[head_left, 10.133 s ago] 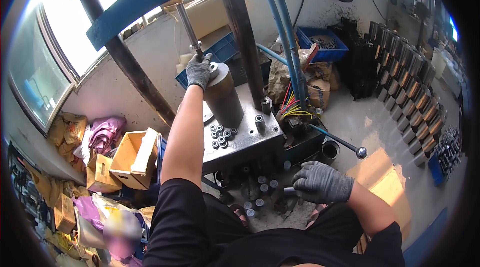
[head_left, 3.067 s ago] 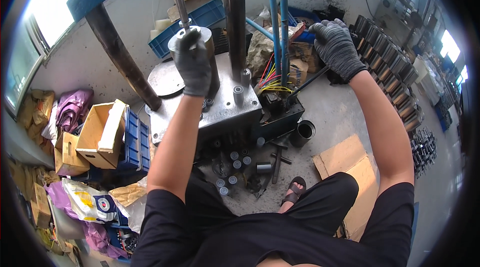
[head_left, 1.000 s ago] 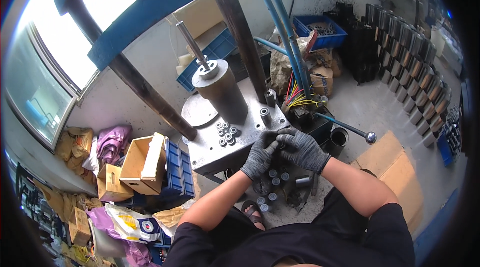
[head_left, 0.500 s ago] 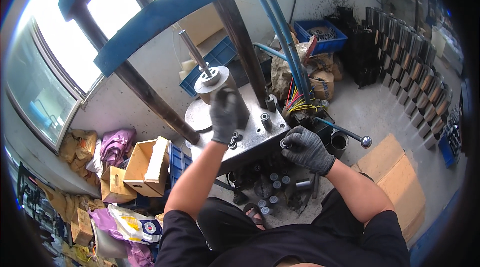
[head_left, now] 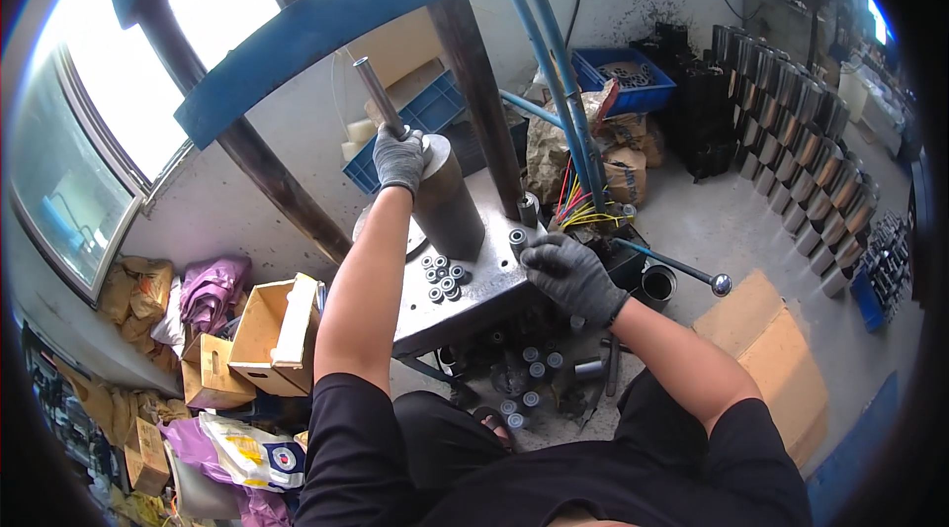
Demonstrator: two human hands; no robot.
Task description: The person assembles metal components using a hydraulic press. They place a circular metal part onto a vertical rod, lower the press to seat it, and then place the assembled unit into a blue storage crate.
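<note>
A tall grey metal cylinder stands on the steel press table, with a metal rod rising from its top, slightly tilted in view. My left hand, in a grey glove, is closed round the rod's lower end at the cylinder's top. My right hand, gloved too, has its fingers curled together at the table's right edge, close to a small upright metal sleeve. What lies between those fingers is hidden. Several small bearing-like rings lie grouped in front of the cylinder.
The blue press frame and its dark columns surround the table. A lever with a ball knob juts out on the right. Cardboard boxes stand at left, a blue crate behind, stacked metal cylinders at far right.
My left hand has moved up from the cylinder's front to the rod, uncovering the small rings. My right hand has shifted left toward the sleeve; the ring seen at its fingertips no longer shows.
</note>
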